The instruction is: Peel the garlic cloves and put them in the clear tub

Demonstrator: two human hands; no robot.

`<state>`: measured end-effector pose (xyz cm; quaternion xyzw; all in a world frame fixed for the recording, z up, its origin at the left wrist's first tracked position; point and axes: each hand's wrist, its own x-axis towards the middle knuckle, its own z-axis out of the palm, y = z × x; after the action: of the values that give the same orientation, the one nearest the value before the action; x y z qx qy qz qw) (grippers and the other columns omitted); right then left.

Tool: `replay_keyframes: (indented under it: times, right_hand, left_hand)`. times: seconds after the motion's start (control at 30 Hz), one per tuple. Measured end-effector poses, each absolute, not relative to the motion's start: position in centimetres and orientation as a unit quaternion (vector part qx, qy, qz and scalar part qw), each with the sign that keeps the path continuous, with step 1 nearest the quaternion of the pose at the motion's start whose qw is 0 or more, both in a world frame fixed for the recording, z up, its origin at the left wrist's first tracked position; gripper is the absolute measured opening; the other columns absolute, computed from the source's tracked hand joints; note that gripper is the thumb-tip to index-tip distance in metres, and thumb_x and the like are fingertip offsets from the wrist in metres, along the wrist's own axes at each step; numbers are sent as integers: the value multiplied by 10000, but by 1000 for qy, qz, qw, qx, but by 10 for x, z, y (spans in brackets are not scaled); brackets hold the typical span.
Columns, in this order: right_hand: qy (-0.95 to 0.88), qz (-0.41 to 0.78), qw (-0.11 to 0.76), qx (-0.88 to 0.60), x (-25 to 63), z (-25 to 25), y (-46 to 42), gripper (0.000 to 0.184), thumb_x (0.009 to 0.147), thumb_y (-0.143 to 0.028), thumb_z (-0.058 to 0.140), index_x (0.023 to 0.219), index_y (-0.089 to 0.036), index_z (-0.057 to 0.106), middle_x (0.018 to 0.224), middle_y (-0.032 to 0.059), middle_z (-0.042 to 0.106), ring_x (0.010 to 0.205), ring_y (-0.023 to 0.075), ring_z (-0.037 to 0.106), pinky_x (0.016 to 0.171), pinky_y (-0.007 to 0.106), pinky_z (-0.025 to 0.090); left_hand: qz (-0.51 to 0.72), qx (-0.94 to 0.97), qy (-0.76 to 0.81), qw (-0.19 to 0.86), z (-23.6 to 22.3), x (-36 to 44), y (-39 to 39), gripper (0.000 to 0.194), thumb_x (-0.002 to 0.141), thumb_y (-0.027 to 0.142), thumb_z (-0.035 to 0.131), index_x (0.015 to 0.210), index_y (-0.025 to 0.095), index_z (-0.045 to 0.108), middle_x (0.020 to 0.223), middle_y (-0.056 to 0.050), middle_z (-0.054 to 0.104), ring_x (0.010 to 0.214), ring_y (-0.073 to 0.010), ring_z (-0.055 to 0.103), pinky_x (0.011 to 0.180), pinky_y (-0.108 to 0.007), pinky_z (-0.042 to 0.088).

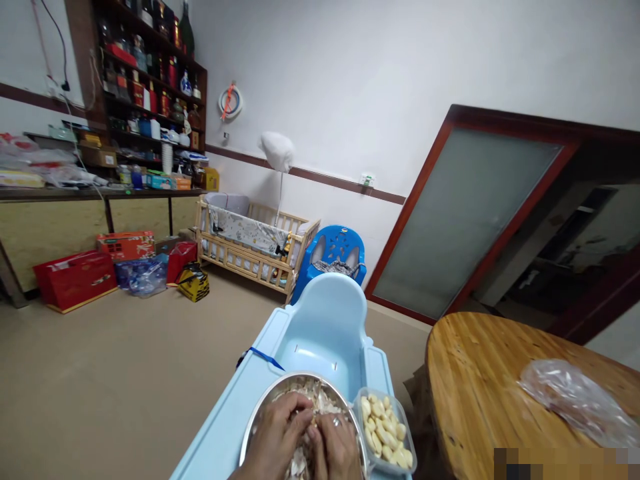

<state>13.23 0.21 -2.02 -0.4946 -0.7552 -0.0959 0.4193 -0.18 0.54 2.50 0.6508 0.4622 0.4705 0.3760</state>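
Both my hands are over a metal bowl (253, 417) that holds papery garlic skins (325, 400). My left hand (283, 427) has its fingers curled inward and its thumb pressed toward the other hand. My right hand (336, 443), with a ring on one finger, meets it at the fingertips. Between them they pinch a small garlic clove (315, 420), mostly hidden by the fingers. Close by on the right, a clear plastic box (411, 437) is filled with several peeled garlic cloves (383, 427).
Bowl and box rest on the tray of a light blue child's high chair (327, 310). To the right is a wooden table (475, 373) with a plastic bag (575, 397). Behind stand a blue chair (340, 243) and a crib (250, 257); red bags (75, 280) lie at left.
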Motion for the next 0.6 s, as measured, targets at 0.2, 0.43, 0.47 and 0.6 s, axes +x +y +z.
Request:
replay_keyframes:
  times: [0.2,0.43,0.47,0.6]
  right_hand:
    - [-762,-182,363,-505,127,-18,1,422,965,-251,142,747,-223,502,583,29,587,554,215,565,552,331,395]
    - [-775,-158,353,-500,124,-18,0,431,965,-265,106,844,-206,516,640,50,619,592,225,591,583,360,450]
    - [-775,-153,358,-497,125,-17,0,425,964,-264,115,850,-206,520,649,53,626,602,226,597,597,366,459]
    - [-782,-128,385,-474,130,-14,1,376,959,-281,187,844,-228,541,661,45,634,626,222,615,629,358,482]
  left_hand:
    - [374,765,500,156,23,0,10,366,861,214,340,597,199,593,625,-48,663,589,-187,620,544,-255,433]
    - [366,754,504,207,34,3,11,499,915,310,257,537,186,559,550,-39,643,528,-158,594,508,-238,379]
    - [369,753,499,219,35,4,11,508,918,318,248,531,186,550,545,-37,637,524,-154,588,508,-237,372]
    - [377,745,481,267,38,5,11,493,909,342,252,517,187,509,543,-34,613,524,-152,559,514,-246,339]
